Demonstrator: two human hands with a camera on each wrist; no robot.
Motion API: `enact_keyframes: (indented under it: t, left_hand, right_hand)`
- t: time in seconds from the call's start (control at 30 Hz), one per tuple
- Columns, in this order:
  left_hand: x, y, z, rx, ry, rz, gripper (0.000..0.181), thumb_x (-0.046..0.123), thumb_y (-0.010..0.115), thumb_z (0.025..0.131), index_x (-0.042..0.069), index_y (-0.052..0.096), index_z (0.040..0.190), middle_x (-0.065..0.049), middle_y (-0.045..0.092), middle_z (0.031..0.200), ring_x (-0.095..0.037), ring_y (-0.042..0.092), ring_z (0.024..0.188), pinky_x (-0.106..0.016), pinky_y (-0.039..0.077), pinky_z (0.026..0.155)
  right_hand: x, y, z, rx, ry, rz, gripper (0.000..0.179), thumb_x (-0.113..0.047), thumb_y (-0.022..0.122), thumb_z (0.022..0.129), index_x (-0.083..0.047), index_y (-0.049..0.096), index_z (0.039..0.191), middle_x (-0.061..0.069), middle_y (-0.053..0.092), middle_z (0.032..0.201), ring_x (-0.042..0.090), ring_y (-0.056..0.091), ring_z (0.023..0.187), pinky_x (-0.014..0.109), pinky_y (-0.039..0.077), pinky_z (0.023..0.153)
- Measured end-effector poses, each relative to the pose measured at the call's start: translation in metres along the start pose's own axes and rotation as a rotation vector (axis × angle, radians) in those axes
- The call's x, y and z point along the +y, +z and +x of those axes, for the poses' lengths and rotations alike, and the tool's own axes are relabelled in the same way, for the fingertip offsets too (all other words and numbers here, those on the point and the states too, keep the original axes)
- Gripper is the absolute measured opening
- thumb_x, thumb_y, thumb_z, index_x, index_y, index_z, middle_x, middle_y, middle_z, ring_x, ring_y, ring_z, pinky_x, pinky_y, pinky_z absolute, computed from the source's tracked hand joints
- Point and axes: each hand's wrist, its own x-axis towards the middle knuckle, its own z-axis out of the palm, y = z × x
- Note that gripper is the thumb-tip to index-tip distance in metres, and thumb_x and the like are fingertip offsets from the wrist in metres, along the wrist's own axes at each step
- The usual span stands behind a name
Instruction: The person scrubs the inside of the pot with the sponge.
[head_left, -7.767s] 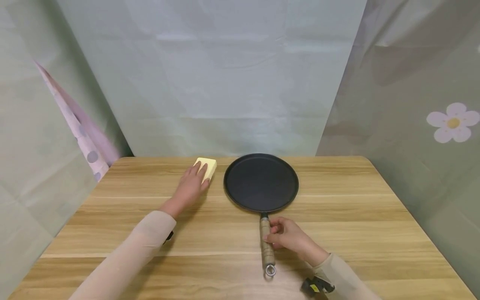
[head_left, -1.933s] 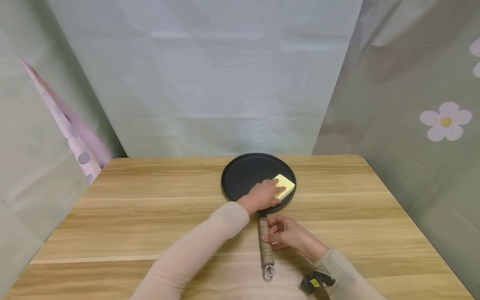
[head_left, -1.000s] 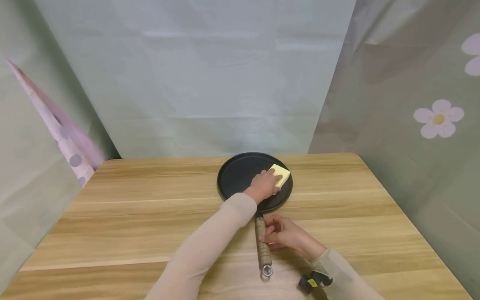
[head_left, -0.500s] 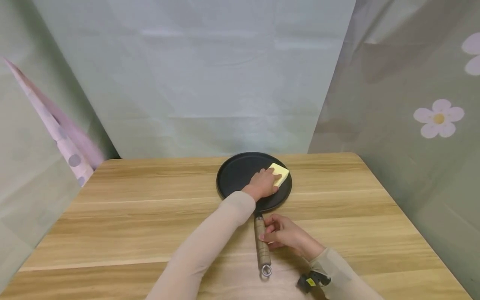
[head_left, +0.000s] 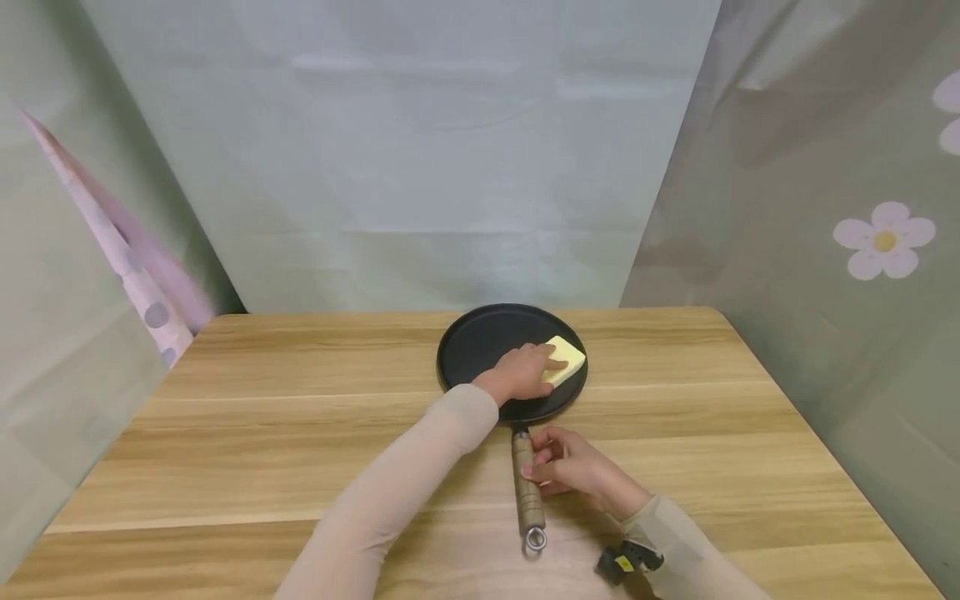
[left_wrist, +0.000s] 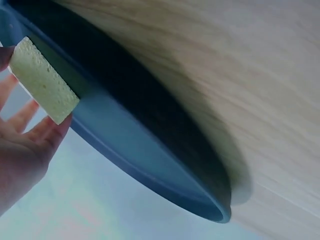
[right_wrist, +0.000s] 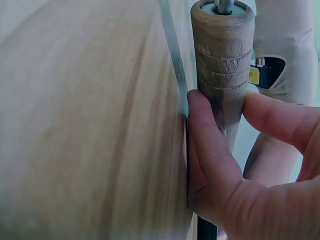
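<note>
A round black flat pan point(head_left: 480, 337) lies on the wooden table, its ringed wooden handle point(head_left: 527, 500) pointing toward me. On the right part of its surface my left hand point(head_left: 519, 372) holds a pale yellow sponge point(head_left: 570, 358). The left wrist view shows the sponge point(left_wrist: 45, 82) gripped by its edges between thumb and fingers, inside the raised pan rim point(left_wrist: 175, 200). My right hand point(head_left: 581, 471) pinches the handle near the pan end. In the right wrist view thumb and fingers lie on either side of the handle point(right_wrist: 222, 60). The sponge's underside is hidden.
The wood-grain table point(head_left: 285, 450) extends to both sides of the pan. Behind it hangs a pale grey-green cloth point(head_left: 450, 167), with a flower-printed cloth point(head_left: 885, 242) on the right. A small black device point(head_left: 628, 560) is strapped at the right wrist.
Earlier the left hand had the sponge on the table left of the pan; now it is on the pan. Over the last half second it slid slightly right and nearer. The right hand stays put.
</note>
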Motion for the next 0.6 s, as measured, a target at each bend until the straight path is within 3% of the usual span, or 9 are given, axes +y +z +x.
enact_keyframes:
  t: [0.6]
  left_hand:
    - [-0.017, 0.003, -0.020, -0.036, 0.169, -0.023, 0.052, 0.025, 0.063, 0.093, 0.027, 0.048, 0.143, -0.003, 0.030, 0.156, -0.026, 0.030, 0.141, -0.045, 0.028, 0.112]
  right_hand:
    - [0.000, 0.000, 0.000, 0.001, -0.007, -0.008, 0.037, 0.003, 0.068, 0.080, 0.010, 0.048, 0.111, 0.009, 0.050, 0.088, 0.018, 0.055, 0.076, 0.038, 0.057, 0.071]
